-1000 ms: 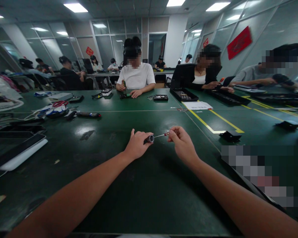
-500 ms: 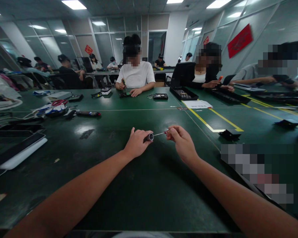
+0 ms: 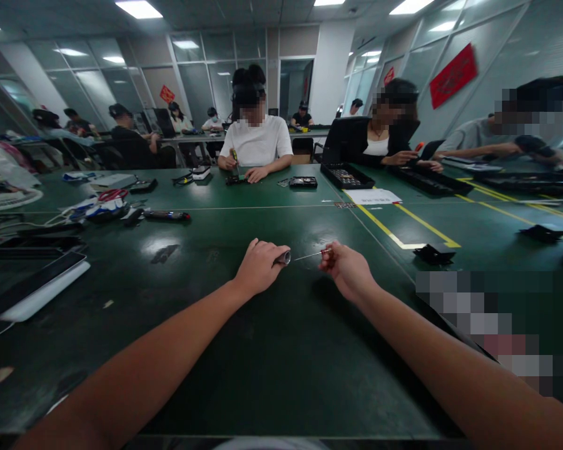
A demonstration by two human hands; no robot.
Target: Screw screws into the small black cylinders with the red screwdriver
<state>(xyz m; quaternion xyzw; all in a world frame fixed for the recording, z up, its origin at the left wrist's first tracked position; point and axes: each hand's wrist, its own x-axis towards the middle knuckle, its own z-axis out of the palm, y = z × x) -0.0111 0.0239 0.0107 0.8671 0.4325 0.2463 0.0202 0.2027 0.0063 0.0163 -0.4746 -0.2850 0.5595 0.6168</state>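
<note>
My left hand (image 3: 259, 266) is closed around a dark screwdriver handle (image 3: 284, 257) whose silver end faces right. My right hand (image 3: 348, 269) pinches a thin metal screwdriver bit (image 3: 309, 255) with a reddish end near my fingers. The bit's tip points at the handle's silver end, with a small gap between them. Both hands hover just above the dark green table (image 3: 272, 350), near its middle.
A white-edged tablet (image 3: 32, 289) lies at the left. Cables and a black pen-shaped tool (image 3: 166, 215) sit further back left. Small black parts (image 3: 432, 254) lie right of the yellow floor-style tape lines (image 3: 394, 239). Several people work at the far side with black trays (image 3: 347, 178).
My right hand has drawn slightly right and down, pulling the bit away from the handle's end. My left hand has stayed nearly in place.
</note>
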